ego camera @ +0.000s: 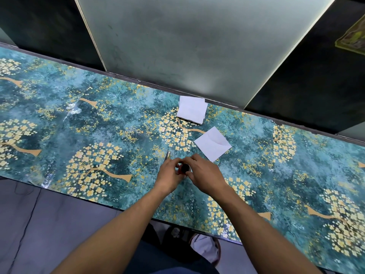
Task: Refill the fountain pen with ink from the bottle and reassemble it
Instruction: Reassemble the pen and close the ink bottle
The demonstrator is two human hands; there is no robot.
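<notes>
We see a small round ink bottle [184, 168] with a dark top near the front of the table [59, 123]. The left hand [170, 175] curls around its side. The right hand [203, 173] pinches its top. A thin pen [167, 155] lies just behind the left hand. Two flat white paper squares [212, 144] lie farther back on the shiny blue-green cloth with yellow flower trees.

Your small ink bottle with its round black cap [185, 168] stands upright on the table, mostly hidden between your fingers, a reddish tint showing at its left side. The slim dark fountain pen with a gold-toned tip [167, 156] lies flat just left of and behind the bottle, angled away from you, its near end hidden.
</notes>
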